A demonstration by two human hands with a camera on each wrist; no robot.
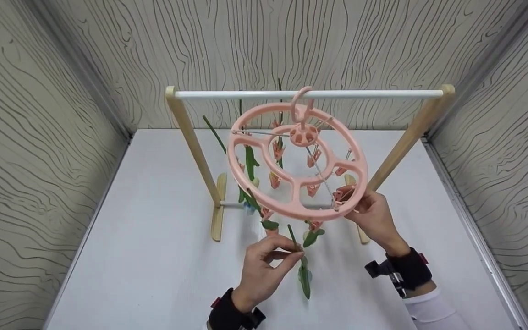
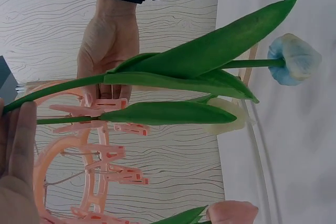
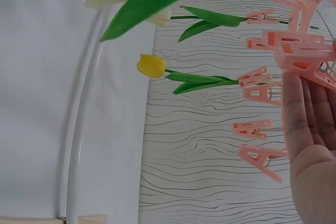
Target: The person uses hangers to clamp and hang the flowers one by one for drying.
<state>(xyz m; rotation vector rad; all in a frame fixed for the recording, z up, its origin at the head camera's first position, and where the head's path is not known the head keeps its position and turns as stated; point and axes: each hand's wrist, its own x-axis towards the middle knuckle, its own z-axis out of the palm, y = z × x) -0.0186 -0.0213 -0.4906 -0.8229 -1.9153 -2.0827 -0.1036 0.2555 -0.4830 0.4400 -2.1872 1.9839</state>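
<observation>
My left hand (image 1: pixel 264 266) pinches the green stem of an artificial tulip (image 2: pixel 194 66) between thumb and fingers, below the hanger's near edge. This tulip has long green leaves and a pale blue bloom (image 2: pixel 294 60), which points down. My right hand (image 1: pixel 374 217) is at the right rim of a round pink clip hanger (image 1: pixel 296 201), its fingers at a pink clip (image 3: pixel 304 51) there. Other tulips hang head-down from the clips, among them a yellow tulip (image 3: pixel 151 66), a white tulip (image 2: pixel 228 116) and a pink tulip (image 2: pixel 232 212).
The hanger hooks over a white rod (image 1: pixel 227 95) between two wooden posts (image 1: pixel 194 146). A lower crossbar (image 3: pixel 81 129) joins the wooden feet (image 1: pixel 218 220) on the white table (image 1: pixel 154 256). Wood-grain patterned panels (image 1: pixel 218 46) enclose the back and sides. Several bare clips (image 3: pixel 260 158) dangle from the hanger.
</observation>
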